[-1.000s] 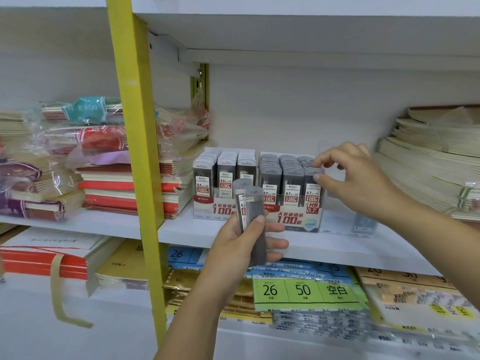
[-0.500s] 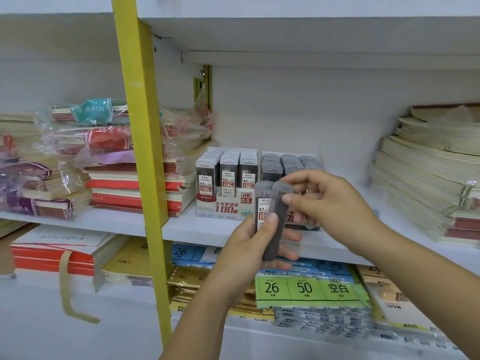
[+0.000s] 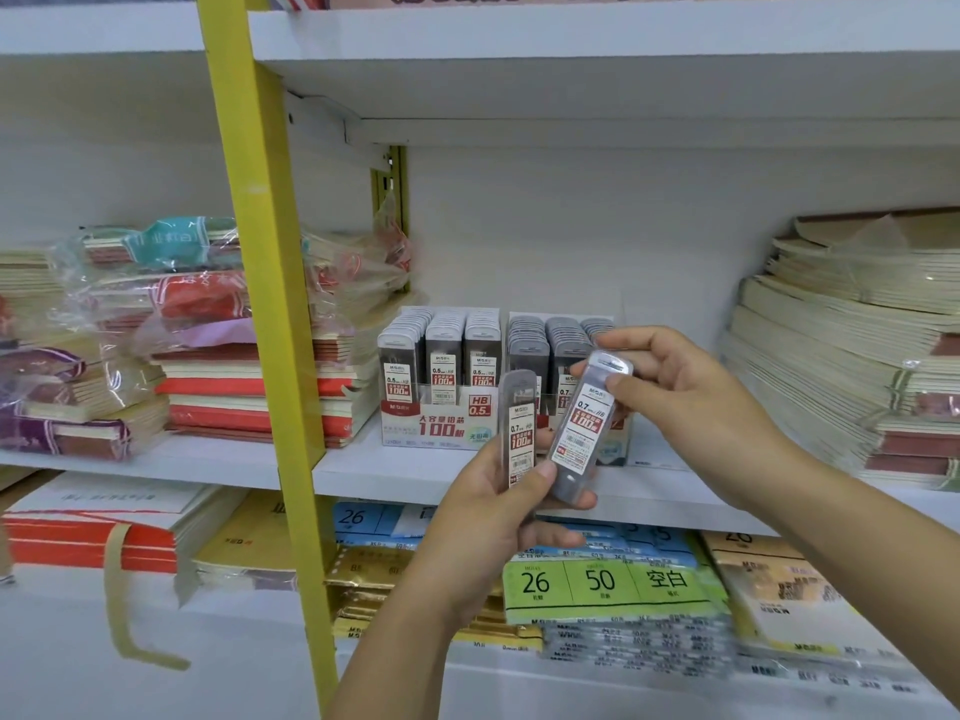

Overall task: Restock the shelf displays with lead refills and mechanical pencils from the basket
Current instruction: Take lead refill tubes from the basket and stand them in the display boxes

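Note:
My left hand [image 3: 488, 517] grips a grey 0.7 lead refill case [image 3: 519, 433] upright in front of the shelf. My right hand [image 3: 691, 402] pinches the top of a second 0.7 refill case [image 3: 584, 428], tilted, its lower end still against my left fingers. Behind them on the white shelf [image 3: 395, 472] stand two display boxes: the 0.5 HB box [image 3: 441, 423] filled with rows of cases, and the 0.7 box [image 3: 550, 345], partly hidden by my hands. The basket is out of view.
A yellow upright post [image 3: 265, 324] crosses the left of the view. Wrapped notebook stacks [image 3: 208, 330] lie left of the display boxes and a tall pile of paper pads [image 3: 852, 366] lies to the right. Green label packs [image 3: 602, 579] fill the shelf below.
My right hand left the 0.7 box, came to my left hand and now lifts one refill case out of the held pair, tilting it to the right.

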### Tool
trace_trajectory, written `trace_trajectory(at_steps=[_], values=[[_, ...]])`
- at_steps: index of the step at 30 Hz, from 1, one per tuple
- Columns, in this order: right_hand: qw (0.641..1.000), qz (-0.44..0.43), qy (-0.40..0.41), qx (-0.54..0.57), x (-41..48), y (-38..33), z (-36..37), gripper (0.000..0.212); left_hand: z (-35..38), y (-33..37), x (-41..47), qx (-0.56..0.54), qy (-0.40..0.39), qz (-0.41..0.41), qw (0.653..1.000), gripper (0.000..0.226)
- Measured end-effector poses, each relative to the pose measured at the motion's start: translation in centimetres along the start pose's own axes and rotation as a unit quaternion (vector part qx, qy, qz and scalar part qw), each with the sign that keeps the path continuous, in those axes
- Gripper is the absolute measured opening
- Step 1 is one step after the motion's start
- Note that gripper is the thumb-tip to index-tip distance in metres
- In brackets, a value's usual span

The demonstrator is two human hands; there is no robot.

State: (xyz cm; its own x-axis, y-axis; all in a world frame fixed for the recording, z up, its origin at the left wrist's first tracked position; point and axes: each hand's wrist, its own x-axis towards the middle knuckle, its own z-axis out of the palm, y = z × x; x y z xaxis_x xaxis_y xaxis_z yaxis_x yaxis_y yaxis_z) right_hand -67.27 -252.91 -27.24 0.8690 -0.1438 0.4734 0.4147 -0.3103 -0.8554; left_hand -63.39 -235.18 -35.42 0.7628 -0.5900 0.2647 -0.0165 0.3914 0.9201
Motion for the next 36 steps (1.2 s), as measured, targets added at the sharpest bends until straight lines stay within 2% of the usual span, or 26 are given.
trace_trajectory(at_steps=[6,10,13,15,18,20,23,26,28,31,33,34,35,36], values=[[0.998,0.02,0.005,-0.052,0.7,0.0,-1.3,0.026,0.3,-0.3,0.1,0.002,0.004,0.009,1.0,0.029],[0.986,-0.124,0.1,-0.055,2.3,-2.4,-4.1,0.033,0.4,-0.1,0.2,0.034,0.047,0.01,0.998,0.02],[0.971,-0.19,0.082,-0.121,3.2,-3.2,-4.8,0.037,0.2,-0.3,0.4,0.038,0.096,0.017,0.995,0.012],[0.962,-0.18,0.059,-0.196,3.8,-2.4,-4.5,0.042,0.1,-0.3,0.6,0.03,0.118,0.02,0.992,0.014],[0.959,-0.137,0.029,-0.248,4.2,-1.1,-3.9,0.036,0.2,-0.1,0.8,0.017,0.137,0.021,0.99,0.011],[0.932,-0.141,0.024,-0.333,4.3,-0.3,-3.8,0.029,0.1,0.0,0.8,0.013,0.141,0.017,0.99,0.016],[0.853,-0.14,0.041,-0.501,4.0,0.6,-3.7,0.02,0.1,-0.1,0.8,0.048,0.141,0.018,0.989,0.013],[0.822,-0.181,0.101,-0.53,3.0,0.5,-2.9,0.024,0.3,0.1,0.8,0.082,0.133,0.035,0.987,0.012],[0.848,-0.213,0.08,-0.479,1.8,-0.2,-1.5,0.03,0.4,0.1,1.0,0.108,0.118,0.043,0.986,0.012],[0.942,-0.149,-0.03,-0.3,0.5,-0.2,0.8,0.027,0.9,0.1,1.2,0.156,0.086,0.055,0.982,0.012],[0.972,-0.113,-0.033,-0.202,0.6,-0.5,0.8,0.026,1.5,0.1,1.4,0.203,0.108,0.087,0.969,0.01],[0.977,-0.113,-0.008,-0.18,1.0,-0.8,0.3,0.026,1.5,-0.1,1.5,0.252,0.146,0.12,0.949,0.01],[0.977,-0.126,0.022,-0.172,1.4,-1.3,-0.6,0.026,1.3,-0.3,1.6,0.332,0.199,0.162,0.908,0.015],[0.973,-0.148,0.046,-0.169,1.7,-1.9,-1.5,0.027,1.2,-0.3,1.6,0.423,0.248,0.202,0.848,0.023]])
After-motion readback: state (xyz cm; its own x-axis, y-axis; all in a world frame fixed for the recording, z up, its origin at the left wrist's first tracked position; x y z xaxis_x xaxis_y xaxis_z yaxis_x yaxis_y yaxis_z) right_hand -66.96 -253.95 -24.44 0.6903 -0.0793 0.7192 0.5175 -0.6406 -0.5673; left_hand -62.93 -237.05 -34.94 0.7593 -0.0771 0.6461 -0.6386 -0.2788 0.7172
